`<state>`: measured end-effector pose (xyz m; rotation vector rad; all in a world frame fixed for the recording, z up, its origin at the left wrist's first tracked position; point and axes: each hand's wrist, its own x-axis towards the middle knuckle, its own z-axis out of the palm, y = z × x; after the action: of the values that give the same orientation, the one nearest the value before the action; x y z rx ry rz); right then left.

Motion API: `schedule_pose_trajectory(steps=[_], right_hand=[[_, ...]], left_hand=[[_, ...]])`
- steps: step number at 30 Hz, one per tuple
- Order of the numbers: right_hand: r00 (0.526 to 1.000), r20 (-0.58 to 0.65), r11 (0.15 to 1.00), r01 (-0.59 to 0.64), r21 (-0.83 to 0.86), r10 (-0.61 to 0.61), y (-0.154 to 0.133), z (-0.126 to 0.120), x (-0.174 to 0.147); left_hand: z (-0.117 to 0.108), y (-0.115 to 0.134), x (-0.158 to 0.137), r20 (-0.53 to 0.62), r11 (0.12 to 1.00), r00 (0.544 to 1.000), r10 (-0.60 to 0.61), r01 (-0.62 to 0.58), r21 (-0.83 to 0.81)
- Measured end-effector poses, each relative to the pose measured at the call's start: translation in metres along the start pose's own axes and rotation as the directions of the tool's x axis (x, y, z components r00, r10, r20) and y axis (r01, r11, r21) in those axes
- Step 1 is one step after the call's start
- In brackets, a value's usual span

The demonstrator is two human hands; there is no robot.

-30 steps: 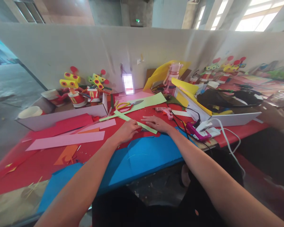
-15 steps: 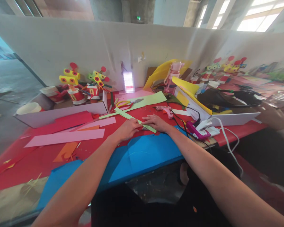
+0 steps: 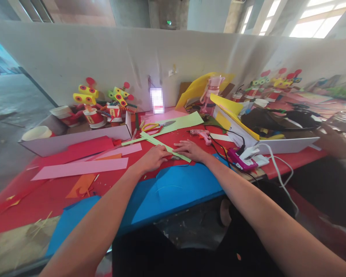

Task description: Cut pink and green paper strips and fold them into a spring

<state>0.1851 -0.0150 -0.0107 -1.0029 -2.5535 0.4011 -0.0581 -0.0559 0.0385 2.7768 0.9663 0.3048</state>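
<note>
A narrow light green paper strip point(image 3: 158, 142) runs slantwise across the red tabletop. My left hand point(image 3: 155, 157) is closed at the strip's near side, its fingertips gripping the edge. Flat across the strip's nearer end, my right hand point(image 3: 190, 149) has its fingers stretched out and slightly apart. Something small and greyish shows under the strip between the hands, too covered to name. Beyond them lie a wider light green paper sheet point(image 3: 187, 121) and yellow-handled scissors point(image 3: 150, 127). A pink glue gun point(image 3: 201, 135) rests to the right of my right hand.
Pink paper strips point(image 3: 83, 168) lie at left, and blue foam sheet point(image 3: 173, 188) covers the front edge. Cup figures point(image 3: 94, 117) stand in a box. A purple power strip point(image 3: 242, 159) with cables sits at right, near another person's blurred arm point(image 3: 338, 142).
My left fingers have shifted slightly left along the strip. My right hand stays almost where it was, and the view has moved very slightly.
</note>
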Motion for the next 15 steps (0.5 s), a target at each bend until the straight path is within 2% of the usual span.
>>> schedule_pose_trajectory(steps=[15], right_hand=[[1.0,-0.021,1.0,-0.017,-0.015,0.017,-0.0003,0.0008,0.0003]], left_hand=[[0.0047,0.0018,0.0057,-0.003,0.998,0.999,0.049,-0.049,-0.028]])
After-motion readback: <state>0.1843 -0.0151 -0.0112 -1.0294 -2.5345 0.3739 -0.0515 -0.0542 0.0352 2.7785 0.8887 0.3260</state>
